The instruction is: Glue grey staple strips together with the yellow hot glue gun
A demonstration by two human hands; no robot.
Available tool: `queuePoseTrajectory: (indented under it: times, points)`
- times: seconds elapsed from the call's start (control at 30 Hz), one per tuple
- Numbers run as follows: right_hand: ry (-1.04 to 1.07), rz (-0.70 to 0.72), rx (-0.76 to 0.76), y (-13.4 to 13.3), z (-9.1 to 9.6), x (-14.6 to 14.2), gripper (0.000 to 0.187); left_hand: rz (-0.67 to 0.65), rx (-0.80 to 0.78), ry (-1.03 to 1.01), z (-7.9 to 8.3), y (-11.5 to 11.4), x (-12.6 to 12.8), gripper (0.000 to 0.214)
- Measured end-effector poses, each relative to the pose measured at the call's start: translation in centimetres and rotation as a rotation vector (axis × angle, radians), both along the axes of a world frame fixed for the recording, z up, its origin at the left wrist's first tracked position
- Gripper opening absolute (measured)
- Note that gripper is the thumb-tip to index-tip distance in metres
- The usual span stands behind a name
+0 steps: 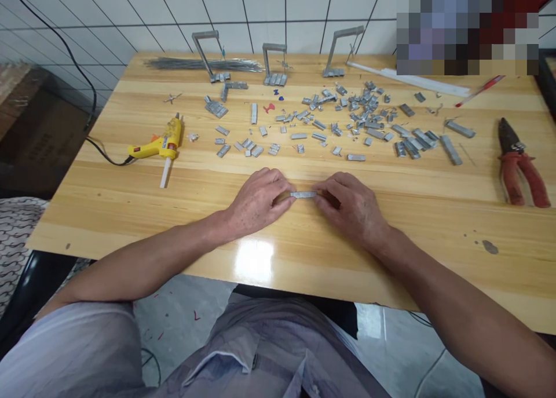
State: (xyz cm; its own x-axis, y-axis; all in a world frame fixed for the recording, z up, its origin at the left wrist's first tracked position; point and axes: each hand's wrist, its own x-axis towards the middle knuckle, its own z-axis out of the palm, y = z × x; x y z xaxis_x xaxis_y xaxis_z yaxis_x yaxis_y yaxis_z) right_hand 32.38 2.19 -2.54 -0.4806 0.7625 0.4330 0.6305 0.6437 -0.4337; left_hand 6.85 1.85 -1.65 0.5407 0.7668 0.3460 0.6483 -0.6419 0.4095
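Between my two hands, a short grey staple strip (303,194) is held level just over the wooden table. My left hand (262,200) pinches its left end between thumb and fingers. The right end sits in a pinch of my right hand (355,204). Fingertips cover both ends of the strip. Beyond the hands lie many loose pieces of staple strip, among them a single piece (356,157) and a thick heap (369,105). Three small stands built of staple strips, a left one (204,53), a middle one (274,62) and a right one (336,50), stand at the back.
A yellow glue gun (167,140) with a white glue stick lies left, its black cord running off the table. Red-handled pliers (519,163) lie at the right. Thin metal wires (174,64), a white strip (417,80) and a red pen (480,91) are along the back.
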Motion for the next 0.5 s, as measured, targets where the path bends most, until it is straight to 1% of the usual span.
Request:
queuePoseTrajectory:
  times: [0.23, 0.4, 0.5]
  points:
    - [0.09, -0.06, -0.014, 0.47, 0.53, 0.76, 0.023, 0.025, 0.008, -0.034, -0.41, 0.27, -0.05, 0.014]
    - [0.057, -0.073, -0.033, 0.45, 0.43, 0.75, 0.021, 0.022, -0.002, -0.047, -0.43, 0.33, 0.01, 0.013]
    - [0.042, -0.049, -0.006, 0.33, 0.22, 0.41, 0.017, 0.029, -0.007, -0.052, -0.5, 0.46, 0.12, 0.013]
